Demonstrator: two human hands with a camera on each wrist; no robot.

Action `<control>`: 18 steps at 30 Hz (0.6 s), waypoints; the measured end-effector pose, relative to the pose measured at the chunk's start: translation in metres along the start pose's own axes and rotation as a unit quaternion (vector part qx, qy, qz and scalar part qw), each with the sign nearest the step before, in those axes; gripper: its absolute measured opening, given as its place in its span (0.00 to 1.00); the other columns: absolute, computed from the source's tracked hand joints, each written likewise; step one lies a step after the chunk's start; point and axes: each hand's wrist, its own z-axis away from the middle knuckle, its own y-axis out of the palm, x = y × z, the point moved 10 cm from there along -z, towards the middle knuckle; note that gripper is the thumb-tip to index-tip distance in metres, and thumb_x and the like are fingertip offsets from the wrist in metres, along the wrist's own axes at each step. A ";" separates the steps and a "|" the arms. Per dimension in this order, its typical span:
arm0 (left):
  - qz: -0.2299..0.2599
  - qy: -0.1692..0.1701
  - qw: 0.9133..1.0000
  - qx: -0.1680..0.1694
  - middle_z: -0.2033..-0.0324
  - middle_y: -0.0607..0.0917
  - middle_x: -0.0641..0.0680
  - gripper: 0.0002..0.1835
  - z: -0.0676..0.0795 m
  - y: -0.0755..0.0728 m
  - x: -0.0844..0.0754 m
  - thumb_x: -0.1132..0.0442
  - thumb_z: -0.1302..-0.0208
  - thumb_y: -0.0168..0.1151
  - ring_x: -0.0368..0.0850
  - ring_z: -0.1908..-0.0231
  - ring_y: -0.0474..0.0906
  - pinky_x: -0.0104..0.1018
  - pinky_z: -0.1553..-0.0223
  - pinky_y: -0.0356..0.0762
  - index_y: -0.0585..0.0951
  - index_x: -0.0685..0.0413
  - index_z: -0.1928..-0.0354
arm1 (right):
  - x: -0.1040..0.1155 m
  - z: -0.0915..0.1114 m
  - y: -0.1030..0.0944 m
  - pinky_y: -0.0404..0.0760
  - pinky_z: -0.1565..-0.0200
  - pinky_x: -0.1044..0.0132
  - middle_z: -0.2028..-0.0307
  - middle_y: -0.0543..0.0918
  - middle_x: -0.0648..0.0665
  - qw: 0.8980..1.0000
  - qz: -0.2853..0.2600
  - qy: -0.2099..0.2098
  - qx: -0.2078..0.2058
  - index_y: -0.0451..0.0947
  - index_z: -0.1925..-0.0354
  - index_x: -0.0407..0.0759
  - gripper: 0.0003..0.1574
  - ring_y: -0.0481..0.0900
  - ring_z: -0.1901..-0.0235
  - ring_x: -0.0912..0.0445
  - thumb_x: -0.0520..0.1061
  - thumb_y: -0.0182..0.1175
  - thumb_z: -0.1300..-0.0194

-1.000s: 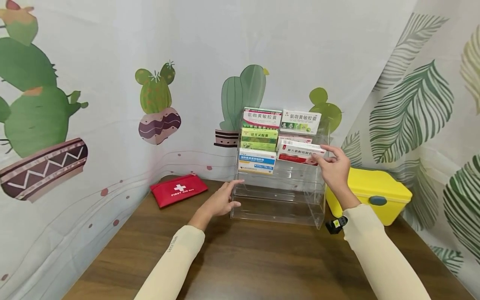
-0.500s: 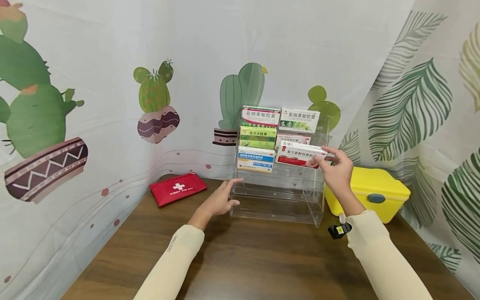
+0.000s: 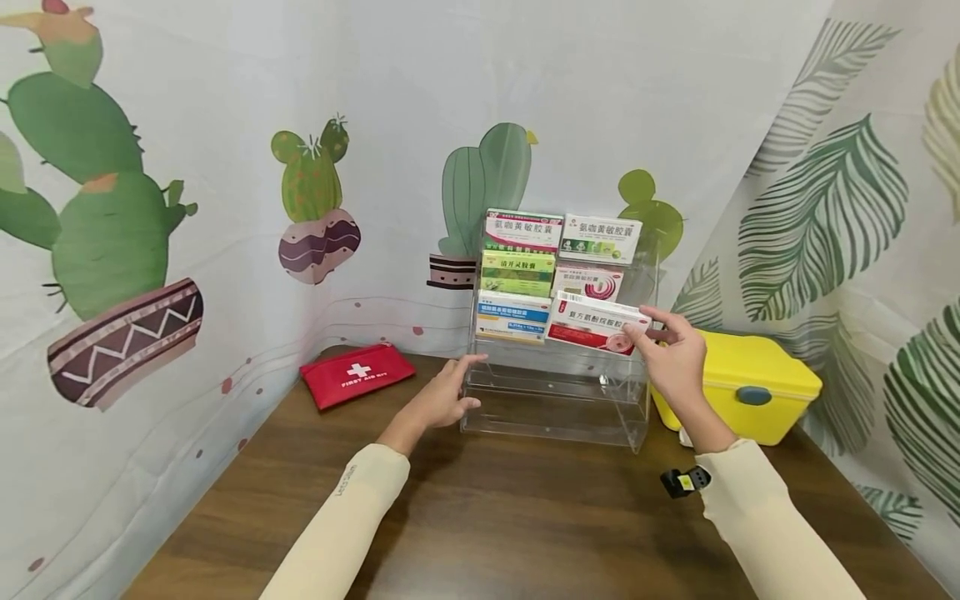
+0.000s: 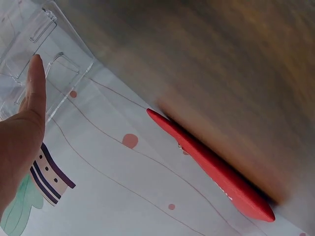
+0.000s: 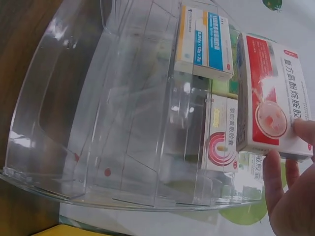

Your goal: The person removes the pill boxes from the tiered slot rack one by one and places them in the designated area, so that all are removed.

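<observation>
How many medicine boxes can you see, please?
6. Clear rack: pink-striped box and green-banded box, top row; green box and pink-ringed box, second; blue-striped box, third. The right hand holds a red-striped box. Others may be hidden.

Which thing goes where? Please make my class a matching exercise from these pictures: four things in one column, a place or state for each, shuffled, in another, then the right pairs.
Column one
1. Pouch
2. Blue box
3. Right hand
4. Yellow case

Column two
A. In the rack, just below the green box
B. On the table, right of the rack
C. On the table, left of the rack
D. Pinching the red-and-white box

Right pairs: 1-C, 2-A, 3-D, 4-B
</observation>
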 end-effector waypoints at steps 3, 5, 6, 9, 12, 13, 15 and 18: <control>0.000 0.001 1.000 -0.004 0.50 0.69 0.60 0.44 -0.001 -0.001 -0.001 0.61 0.35 0.68 0.48 0.64 0.72 0.49 0.51 0.73 0.53 0.36 0.25 | -0.002 0.004 0.002 0.76 0.71 0.79 0.58 0.78 0.43 1.000 0.003 0.012 0.017 0.82 0.46 0.35 0.24 0.81 0.67 0.67 0.37 0.71 0.41; 0.000 -0.003 1.000 -0.001 0.49 0.69 0.60 0.44 0.000 -0.001 -0.001 0.62 0.35 0.68 0.48 0.63 0.72 0.50 0.50 0.73 0.53 0.35 0.25 | 0.001 0.008 0.003 0.76 0.72 0.78 0.57 0.79 0.41 0.999 0.003 0.021 0.029 0.82 0.46 0.34 0.24 0.81 0.68 0.66 0.36 0.71 0.41; 0.000 -0.005 1.000 -0.001 0.48 0.69 0.60 0.44 0.000 -0.001 -0.001 0.61 0.35 0.67 0.49 0.62 0.73 0.50 0.49 0.73 0.53 0.35 0.25 | 0.000 0.010 0.003 0.76 0.73 0.78 0.57 0.79 0.41 0.999 0.007 0.023 0.034 0.82 0.46 0.34 0.24 0.81 0.69 0.66 0.36 0.71 0.41; -0.001 -0.012 1.000 0.002 0.45 0.68 0.61 0.44 0.000 0.000 0.001 0.60 0.35 0.67 0.51 0.59 0.74 0.53 0.45 0.73 0.52 0.33 0.25 | -0.003 0.016 0.004 0.75 0.73 0.77 0.56 0.79 0.41 0.999 0.013 0.030 0.043 0.82 0.45 0.34 0.25 0.80 0.70 0.66 0.36 0.71 0.41; 0.000 -0.013 1.000 0.005 0.42 0.68 0.63 0.44 0.000 0.002 0.002 0.60 0.35 0.67 0.53 0.56 0.74 0.55 0.43 0.72 0.51 0.32 0.25 | -0.012 0.021 0.004 0.75 0.75 0.77 0.54 0.80 0.42 0.999 0.013 0.021 0.046 0.82 0.46 0.36 0.25 0.81 0.70 0.67 0.38 0.72 0.42; 0.000 -0.013 1.000 0.004 0.42 0.68 0.64 0.44 0.000 0.003 0.003 0.60 0.35 0.67 0.53 0.55 0.75 0.55 0.43 0.72 0.51 0.32 0.25 | -0.013 0.022 0.005 0.74 0.75 0.77 0.53 0.80 0.41 0.999 0.010 0.019 0.049 0.83 0.46 0.36 0.25 0.81 0.70 0.68 0.38 0.72 0.42; 0.002 -0.011 1.000 0.004 0.42 0.68 0.64 0.44 0.000 0.003 0.003 0.61 0.35 0.67 0.54 0.54 0.75 0.56 0.43 0.71 0.51 0.33 0.25 | -0.015 0.026 0.006 0.74 0.76 0.77 0.52 0.81 0.40 0.998 0.009 0.012 0.056 0.83 0.46 0.36 0.24 0.81 0.70 0.69 0.37 0.73 0.43; 0.003 -0.010 1.000 0.001 0.42 0.68 0.64 0.44 -0.001 0.003 0.002 0.62 0.34 0.66 0.55 0.51 0.75 0.57 0.42 0.71 0.51 0.32 0.25 | -0.018 0.030 0.010 0.75 0.75 0.77 0.51 0.81 0.37 0.997 0.014 0.002 0.073 0.82 0.47 0.34 0.25 0.80 0.70 0.73 0.37 0.73 0.43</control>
